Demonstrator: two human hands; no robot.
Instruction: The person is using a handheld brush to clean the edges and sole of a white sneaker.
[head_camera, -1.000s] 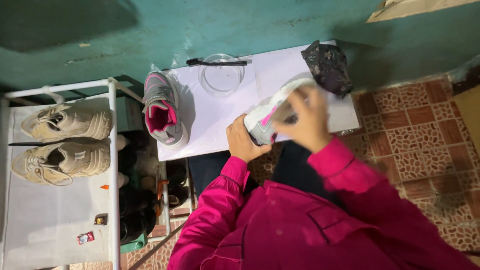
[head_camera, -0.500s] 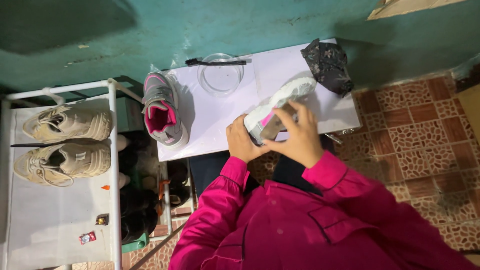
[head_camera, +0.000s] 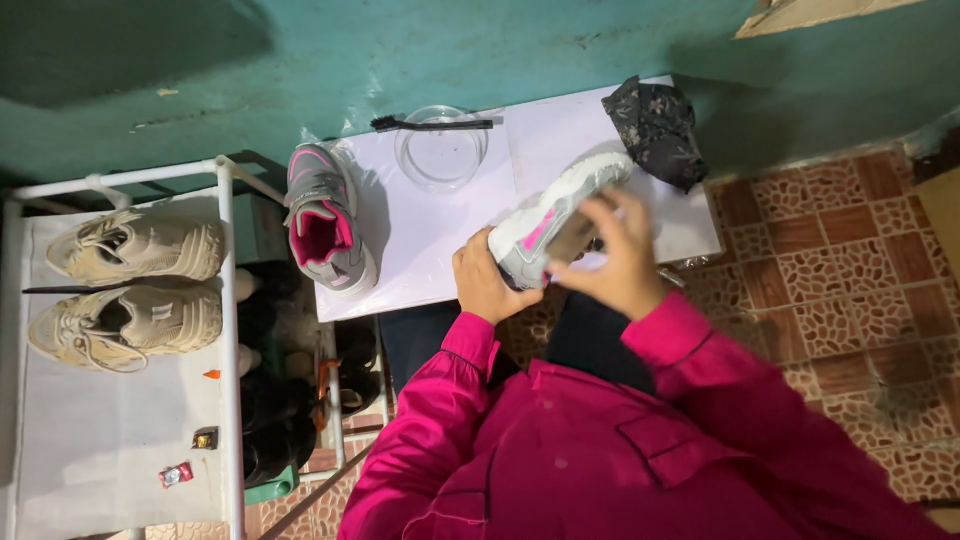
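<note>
My left hand (head_camera: 488, 285) grips the near end of a grey-white sneaker with pink stripes (head_camera: 545, 215), held tilted over the white table (head_camera: 430, 240). My right hand (head_camera: 615, 258) lies across the sneaker's side with bent fingers. A small brownish patch shows under those fingers, too blurred to name. The matching grey and pink sneaker (head_camera: 325, 218) rests on the table's left part. Near the table's far edge are a clear round bowl (head_camera: 441, 150) and a black brush (head_camera: 432, 124).
A dark crumpled cloth (head_camera: 658, 128) lies on the table's far right corner. At the left, a white rack (head_camera: 225, 300) holds two beige sneakers (head_camera: 135, 280), with dark shoes (head_camera: 270, 400) beside it. A teal wall stands behind; patterned tiles (head_camera: 830, 260) cover the floor at right.
My right hand has slid from the sneaker's far end down to its middle, toward me. The left hand kept its grip and the sneaker stayed tilted over the table.
</note>
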